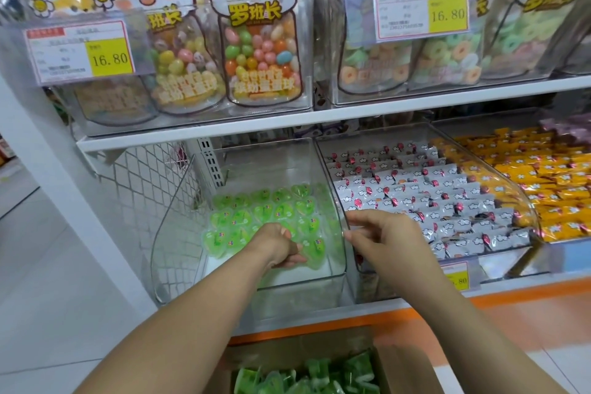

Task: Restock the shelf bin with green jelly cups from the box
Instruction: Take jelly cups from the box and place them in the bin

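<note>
Cardboard box (393, 361) sits open at the bottom centre of the frame, with loose green jelly cups (303, 377) piled inside. Above it, the left hand (281, 246) reaches into the clear bin (179, 201) on the lower shelf (367, 313), fingers curled down over one cup at the front of a flat layer of them. Just to the right, the right hand (383, 233) pinches the upper edge of the bin's right wall between thumb and fingers. Further right lie silver-wrapped sweets (431, 201) and orange-wrapped sweets (543, 176). Candy pouches (259, 41) and yellow price tags (110, 56) fill the upper shelf (319, 120)
</note>
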